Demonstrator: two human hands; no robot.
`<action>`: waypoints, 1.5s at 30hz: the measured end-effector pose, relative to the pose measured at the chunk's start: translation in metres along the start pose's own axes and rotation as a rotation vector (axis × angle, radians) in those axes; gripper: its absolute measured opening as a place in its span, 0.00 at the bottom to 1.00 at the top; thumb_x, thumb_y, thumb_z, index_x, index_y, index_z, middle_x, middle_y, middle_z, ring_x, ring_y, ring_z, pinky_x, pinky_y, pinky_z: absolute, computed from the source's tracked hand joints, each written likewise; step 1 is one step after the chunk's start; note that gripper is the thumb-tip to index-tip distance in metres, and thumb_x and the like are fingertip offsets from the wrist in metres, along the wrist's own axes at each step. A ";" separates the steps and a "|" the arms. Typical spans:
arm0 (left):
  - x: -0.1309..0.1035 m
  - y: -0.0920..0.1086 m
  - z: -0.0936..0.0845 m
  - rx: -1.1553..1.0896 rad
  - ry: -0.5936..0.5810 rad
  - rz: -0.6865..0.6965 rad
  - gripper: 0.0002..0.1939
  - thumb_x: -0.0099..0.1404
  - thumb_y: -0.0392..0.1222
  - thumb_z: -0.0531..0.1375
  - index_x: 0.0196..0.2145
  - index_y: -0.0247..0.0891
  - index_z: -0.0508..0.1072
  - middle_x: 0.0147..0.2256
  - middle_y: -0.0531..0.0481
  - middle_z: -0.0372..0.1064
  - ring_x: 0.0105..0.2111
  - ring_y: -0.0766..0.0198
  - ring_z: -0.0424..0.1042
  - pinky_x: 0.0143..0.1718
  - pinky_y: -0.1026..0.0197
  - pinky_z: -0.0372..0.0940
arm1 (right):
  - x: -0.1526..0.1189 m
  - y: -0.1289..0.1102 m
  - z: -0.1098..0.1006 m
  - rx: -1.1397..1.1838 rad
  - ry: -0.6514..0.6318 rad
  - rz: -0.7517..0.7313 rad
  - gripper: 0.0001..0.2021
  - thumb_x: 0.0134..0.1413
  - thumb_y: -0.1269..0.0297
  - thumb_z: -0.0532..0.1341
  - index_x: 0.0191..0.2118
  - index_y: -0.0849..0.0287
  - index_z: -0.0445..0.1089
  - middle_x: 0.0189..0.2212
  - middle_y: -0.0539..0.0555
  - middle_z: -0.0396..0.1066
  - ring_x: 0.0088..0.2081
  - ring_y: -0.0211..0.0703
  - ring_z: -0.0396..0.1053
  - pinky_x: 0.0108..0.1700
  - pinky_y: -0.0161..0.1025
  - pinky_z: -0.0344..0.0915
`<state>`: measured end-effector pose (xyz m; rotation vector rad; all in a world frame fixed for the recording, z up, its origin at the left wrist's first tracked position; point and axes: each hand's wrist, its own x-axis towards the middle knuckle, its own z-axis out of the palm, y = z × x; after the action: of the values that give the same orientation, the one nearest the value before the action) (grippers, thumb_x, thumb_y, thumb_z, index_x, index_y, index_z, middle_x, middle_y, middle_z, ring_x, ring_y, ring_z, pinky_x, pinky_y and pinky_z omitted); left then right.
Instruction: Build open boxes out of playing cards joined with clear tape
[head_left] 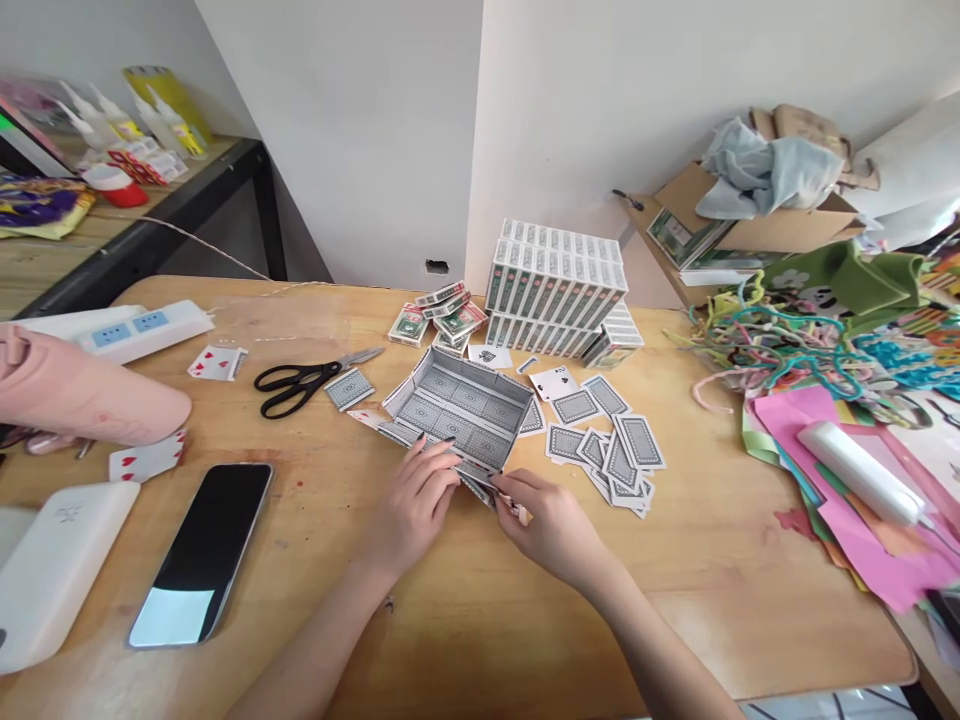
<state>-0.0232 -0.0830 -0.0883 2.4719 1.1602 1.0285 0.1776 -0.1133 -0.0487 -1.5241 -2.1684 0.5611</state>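
Observation:
A shallow open box [465,400] made of grey-backed playing cards stands on the wooden table in front of me. Along its near wall lies my left hand [416,500], its fingertips over the edge and gripping it. At the near right corner my right hand [544,520] pinches the card wall, thumb and forefinger together; the fingers partly hide the fold there. A loose flap with a red-pip card face [367,417] sticks out at the box's left corner. Face-down playing cards [621,460] are spread to the right of the box. Black-handled scissors [300,383] and a small stack of cards [349,390] lie to its left.
Stacked card packs [555,290] stand behind the box, beside a few loose packs [442,315]. A phone [202,550], a white power bank [60,570], a pink roll [97,390] and a power strip [142,330] occupy the left. Coloured paper [802,420] and yarn [795,320] crowd the right.

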 end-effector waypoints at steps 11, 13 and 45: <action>0.005 -0.006 0.007 0.024 0.064 0.016 0.07 0.64 0.28 0.55 0.34 0.39 0.65 0.40 0.49 0.73 0.49 0.62 0.69 0.59 0.47 0.58 | 0.010 0.011 -0.019 0.069 -0.182 -0.058 0.11 0.59 0.71 0.53 0.39 0.54 0.72 0.27 0.50 0.74 0.26 0.38 0.71 0.28 0.31 0.61; 0.008 -0.009 0.008 0.016 0.066 0.021 0.07 0.64 0.28 0.55 0.34 0.39 0.65 0.39 0.49 0.72 0.47 0.63 0.70 0.58 0.48 0.58 | 0.012 0.017 -0.021 0.078 -0.212 -0.086 0.11 0.59 0.71 0.53 0.40 0.53 0.72 0.28 0.50 0.74 0.26 0.38 0.71 0.28 0.31 0.60; 0.041 -0.036 0.005 -0.157 0.156 0.124 0.09 0.62 0.28 0.57 0.29 0.40 0.67 0.31 0.53 0.75 0.34 0.65 0.71 0.42 0.56 0.65 | 0.030 0.032 0.013 -0.160 0.300 -0.536 0.06 0.61 0.71 0.55 0.34 0.60 0.67 0.22 0.47 0.72 0.21 0.29 0.66 0.23 0.32 0.55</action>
<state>-0.0232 -0.0283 -0.0882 2.4006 0.9361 1.3136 0.1860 -0.0758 -0.0739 -0.9490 -2.2814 -0.0177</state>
